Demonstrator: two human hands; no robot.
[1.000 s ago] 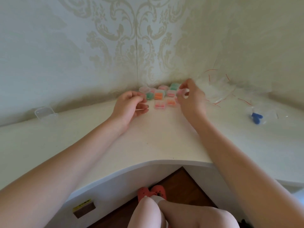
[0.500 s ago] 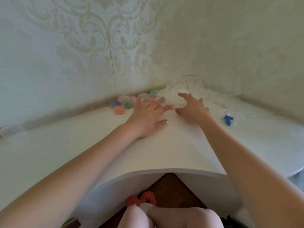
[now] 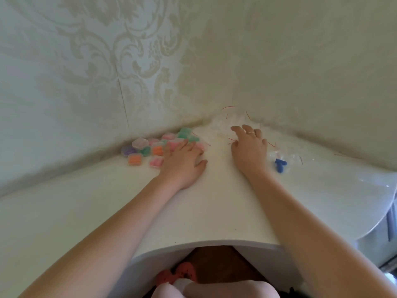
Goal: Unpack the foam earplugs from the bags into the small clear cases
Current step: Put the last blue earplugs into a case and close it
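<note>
Both hands have slid forward across the white corner desk since a second ago, when they worked close together at the cluster of cases; the left has flattened and the right has crossed to the bag pile.

Nearest the desk's front edge: bare forearms only. Further in, left hand lies palm down, fingers straight and spread, tips touching the near cases of the filled clear cases, which sit left of desk centre. Right hand, fingers loosely spread, holding nothing, reaches over the heap of clear bags in the far corner. Blue earplugs in a bag lie just right of that hand.

Step, as judged: fetching the next bag. Next move calls for pinching one bag free of the heap and finding an empty case.
</note>
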